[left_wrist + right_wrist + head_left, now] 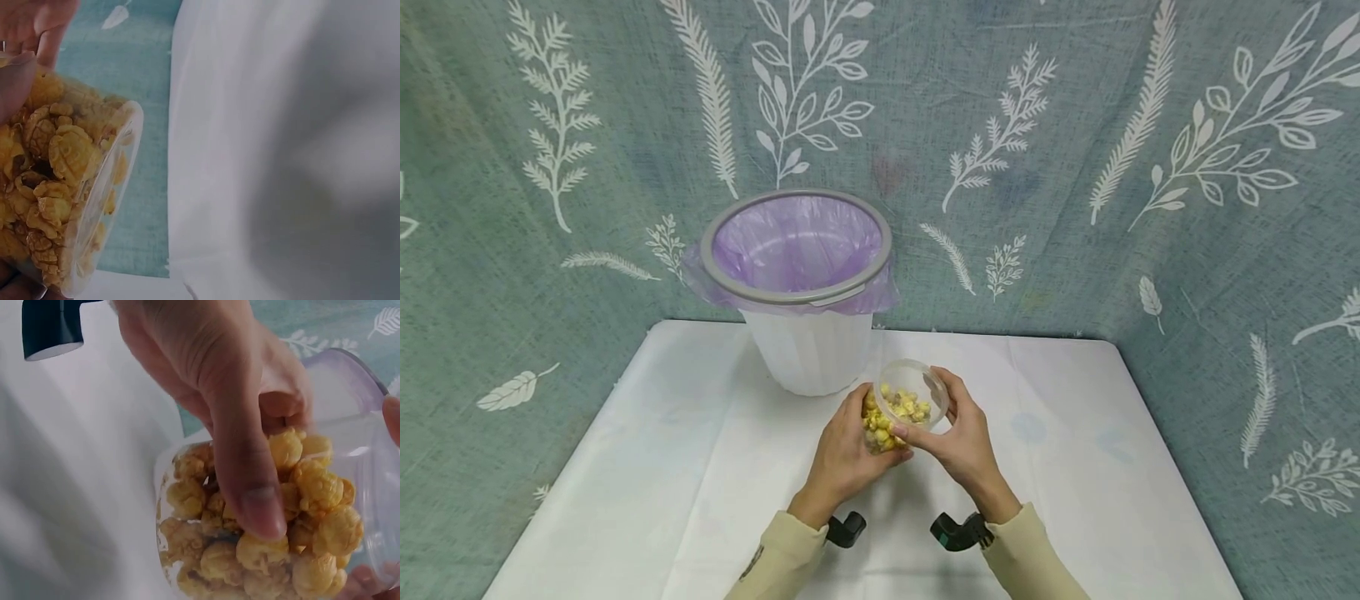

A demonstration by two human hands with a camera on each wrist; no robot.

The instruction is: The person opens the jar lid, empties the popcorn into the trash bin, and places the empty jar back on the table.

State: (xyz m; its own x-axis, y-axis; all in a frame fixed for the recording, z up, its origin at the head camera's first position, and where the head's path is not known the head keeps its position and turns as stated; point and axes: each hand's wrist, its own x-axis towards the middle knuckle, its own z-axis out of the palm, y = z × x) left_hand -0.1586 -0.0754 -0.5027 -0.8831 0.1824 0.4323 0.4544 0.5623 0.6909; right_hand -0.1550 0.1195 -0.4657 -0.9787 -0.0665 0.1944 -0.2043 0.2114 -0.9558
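Observation:
A clear plastic tub of yellow popcorn (880, 429) is held tilted between both hands, above the white tabletop. My left hand (844, 450) grips the tub's body, with its thumb (250, 481) lying along the side in the right wrist view. At the round rim end (886, 408), my right hand (964, 442) holds the edge between thumb and fingers. I cannot tell whether a lid sits on that end. Popcorn (56, 187) fills the base end in the left wrist view, while a clear space (365, 469) shows above it in the right wrist view.
Behind the hands, toward the left, stands a white bin (808, 354) with a grey rim and a purple liner (797, 242). White cloth (1060, 467) covers the table. Green leaf-patterned fabric (1000, 125) hangs around its back and sides.

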